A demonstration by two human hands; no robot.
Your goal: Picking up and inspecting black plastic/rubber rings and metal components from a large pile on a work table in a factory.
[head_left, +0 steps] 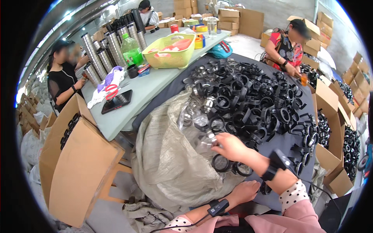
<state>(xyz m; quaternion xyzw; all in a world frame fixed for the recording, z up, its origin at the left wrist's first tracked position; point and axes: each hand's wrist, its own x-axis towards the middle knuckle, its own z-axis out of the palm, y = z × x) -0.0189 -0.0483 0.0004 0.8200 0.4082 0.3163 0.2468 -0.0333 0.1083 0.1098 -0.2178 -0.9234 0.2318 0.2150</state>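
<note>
My right hand [232,147] reaches forward over the near edge of a big heap of black plastic rings [252,101] on a dark table, its fingers curled around a clear round part at the mouth of an open woven sack [167,155]. My left hand [245,192] is lower, near my body, resting against the sack's edge beside two black rings [229,165]; whether it holds anything I cannot tell. Both wrists wear black strapped devices with cables.
An open cardboard box [77,163] stands at my left. A grey table [147,87] holds a yellow basket [171,52], a green bottle, red scissors and stacked metal cans. Boxes of rings sit at right [330,128]. Three other people work around the tables.
</note>
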